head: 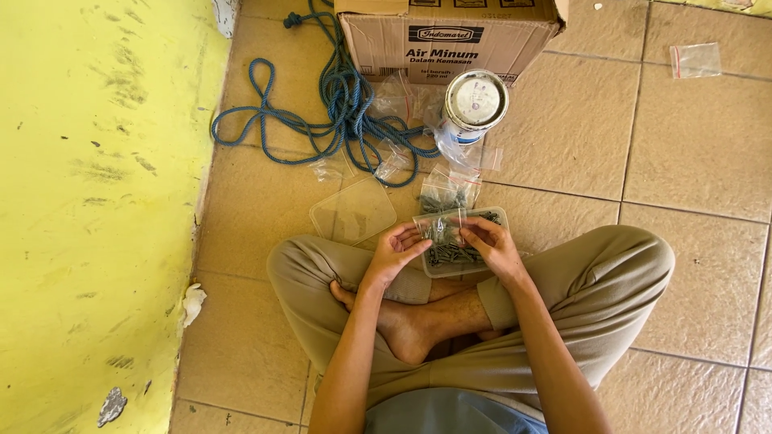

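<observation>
Bag [441, 228] of screws sitting between both hands over the tub [497, 215], long axis running left-right, mouth direction unclear. Left hand [393, 252] pinching the bag's left edge, fingers curled narrow. Right hand [494, 246] gripping the right edge likewise. Tub resting on the floor just beyond crossed legs, lid [354, 210] lying beside it, can [475, 102] and rope [338, 104] farther out.

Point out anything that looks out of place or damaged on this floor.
Empty plastic bags lie scattered around the tangled blue rope, and one stray bag sits far off on the tiles. The yellow wall is scuffed, with paint chipped near its base.
</observation>
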